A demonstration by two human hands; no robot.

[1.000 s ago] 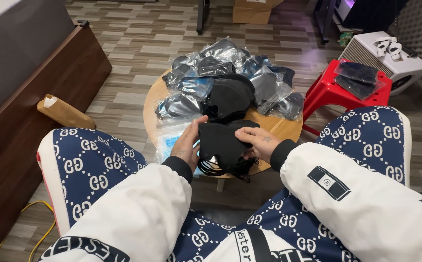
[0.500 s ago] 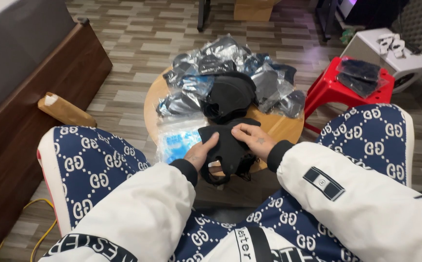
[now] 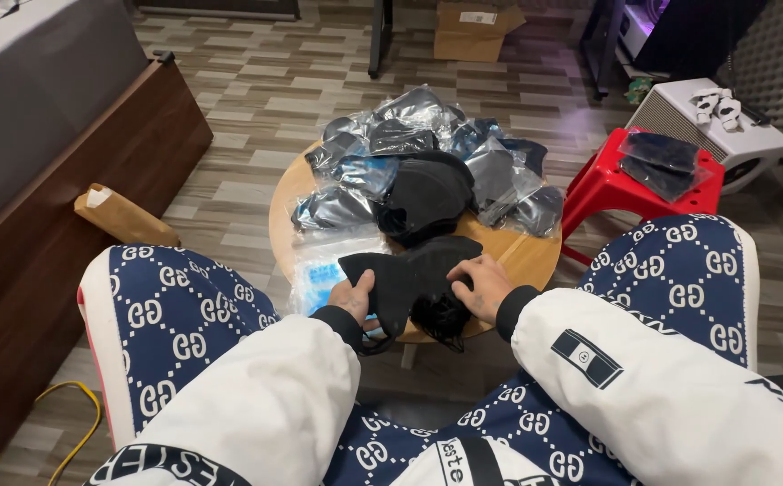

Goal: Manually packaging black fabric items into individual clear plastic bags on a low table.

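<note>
Our grip is closed on a black fabric piece (image 3: 409,274): the left hand (image 3: 353,297) pinches its near left edge, and the right hand (image 3: 479,286) presses on its right side. We hold it flat over the near edge of the round wooden worktop (image 3: 526,256). Just behind it lies a stack of black fabric (image 3: 426,193), ringed by clear plastic bags (image 3: 490,175). A red stool (image 3: 607,184) stands to the right.

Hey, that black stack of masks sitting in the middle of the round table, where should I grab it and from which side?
Take the black stack by its near, lower edge, coming from your side of the round table. Shiny plastic packets crowd its far side and both flanks; the near edge looks free. The left hand and right hand hold a black mask, so probably free one first.
</note>
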